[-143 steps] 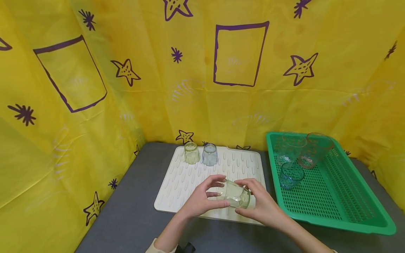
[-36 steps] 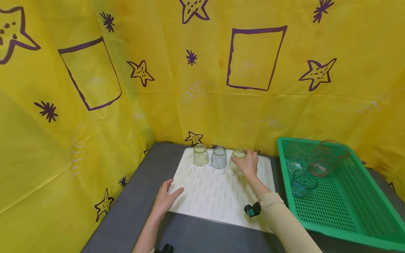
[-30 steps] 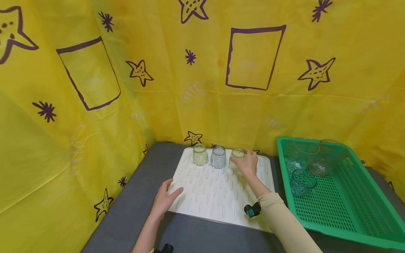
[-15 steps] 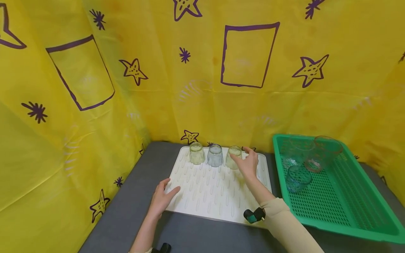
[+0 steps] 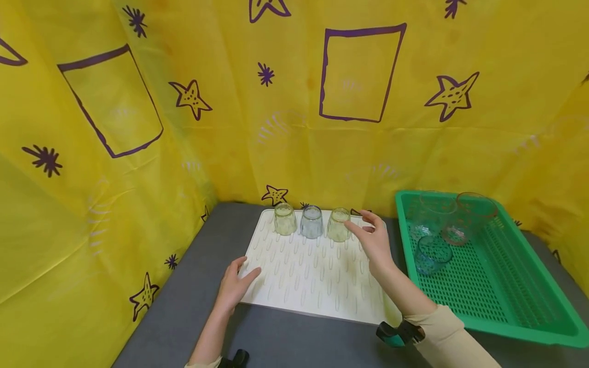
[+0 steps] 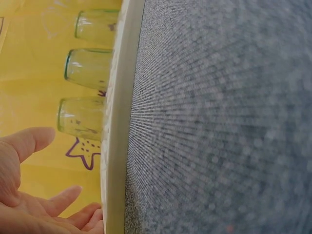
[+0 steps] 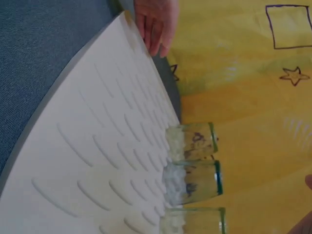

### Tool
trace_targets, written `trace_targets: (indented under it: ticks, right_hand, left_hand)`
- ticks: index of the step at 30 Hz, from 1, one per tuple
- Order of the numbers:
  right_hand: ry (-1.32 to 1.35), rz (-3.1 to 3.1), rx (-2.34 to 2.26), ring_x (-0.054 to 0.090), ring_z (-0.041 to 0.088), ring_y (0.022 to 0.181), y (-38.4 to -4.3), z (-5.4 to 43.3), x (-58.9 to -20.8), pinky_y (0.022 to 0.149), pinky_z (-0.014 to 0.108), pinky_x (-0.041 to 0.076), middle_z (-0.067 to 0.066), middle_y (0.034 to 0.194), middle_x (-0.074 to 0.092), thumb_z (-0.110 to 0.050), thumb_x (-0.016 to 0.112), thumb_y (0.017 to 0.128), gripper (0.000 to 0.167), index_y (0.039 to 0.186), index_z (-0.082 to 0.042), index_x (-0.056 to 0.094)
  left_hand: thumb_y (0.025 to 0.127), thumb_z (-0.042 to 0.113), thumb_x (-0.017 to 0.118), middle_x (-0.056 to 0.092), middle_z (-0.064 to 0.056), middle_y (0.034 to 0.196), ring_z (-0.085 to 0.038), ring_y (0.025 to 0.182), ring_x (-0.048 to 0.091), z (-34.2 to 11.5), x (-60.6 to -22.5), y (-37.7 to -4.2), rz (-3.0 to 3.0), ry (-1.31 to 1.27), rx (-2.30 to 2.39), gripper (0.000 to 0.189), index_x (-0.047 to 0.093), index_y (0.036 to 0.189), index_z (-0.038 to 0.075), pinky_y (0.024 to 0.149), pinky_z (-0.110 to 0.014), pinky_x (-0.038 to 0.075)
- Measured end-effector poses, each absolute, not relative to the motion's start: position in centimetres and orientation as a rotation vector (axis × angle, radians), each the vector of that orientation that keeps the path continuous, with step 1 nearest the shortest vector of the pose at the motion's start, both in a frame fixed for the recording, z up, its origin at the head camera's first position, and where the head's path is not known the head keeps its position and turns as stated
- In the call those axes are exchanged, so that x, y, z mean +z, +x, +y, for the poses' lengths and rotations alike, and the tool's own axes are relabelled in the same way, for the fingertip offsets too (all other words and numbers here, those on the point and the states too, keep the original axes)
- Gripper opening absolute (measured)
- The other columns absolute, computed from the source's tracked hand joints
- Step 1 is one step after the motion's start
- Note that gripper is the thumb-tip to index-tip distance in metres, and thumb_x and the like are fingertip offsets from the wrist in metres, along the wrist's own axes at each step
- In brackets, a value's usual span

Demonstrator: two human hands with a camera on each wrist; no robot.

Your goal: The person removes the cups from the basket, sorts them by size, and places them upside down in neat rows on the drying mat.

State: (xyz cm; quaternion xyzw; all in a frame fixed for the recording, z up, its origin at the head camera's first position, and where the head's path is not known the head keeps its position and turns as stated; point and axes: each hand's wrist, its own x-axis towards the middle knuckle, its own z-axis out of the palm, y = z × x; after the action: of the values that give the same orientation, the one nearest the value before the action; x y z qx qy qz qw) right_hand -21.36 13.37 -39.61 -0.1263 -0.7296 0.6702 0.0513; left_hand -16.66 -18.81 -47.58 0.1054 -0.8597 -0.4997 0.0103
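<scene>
On the white ridged drying mat (image 5: 299,276), three tumblers stand upside down in a row along the back. From left to right they are a yellow-green glass (image 5: 285,221), a pale blue glass (image 5: 312,223) and another yellow-green glass (image 5: 338,227). My right hand (image 5: 375,243) hovers just right of that last glass, fingers loosely spread and holding nothing. In the right wrist view, a gap separates its fingertips (image 7: 309,182) from the nearest glass (image 7: 197,220). My left hand (image 5: 232,286) is at the mat's left edge, thumb and fingers apart, with nothing in it.
A green perforated basket (image 5: 543,327) stands right of the mat. Inside are a blue glass (image 5: 432,255), a tall clear glass (image 5: 425,220) and a pinkish glass (image 5: 465,220). Yellow patterned cloth (image 5: 230,153) hangs behind the dark grey table (image 5: 184,306).
Earlier both hands held a yellow-green glass above the mat. It now stands upside down, right of the blue one. My right hand has let go and drawn back rightward; the left stays at the mat's edge.
</scene>
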Motion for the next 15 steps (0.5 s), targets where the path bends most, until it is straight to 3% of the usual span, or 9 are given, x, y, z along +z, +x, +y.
trace_targets:
  ticks: [15]
  right_hand:
    - [-0.339,-2.351,1.946,0.038,0.020,0.112,-17.1,19.4,-37.3,0.092,0.038,0.037,0.008,0.146,0.033,-0.036,0.069,0.091,0.070,0.148,-0.013,0.035]
  left_hand:
    - [0.089,0.029,0.070,0.041,-0.027,0.141,-0.043,0.132,0.037,-18.7,-47.6,-16.7,-2.684,0.321,-1.556,0.065,0.044,0.140,-0.002,0.105,-0.056,0.032]
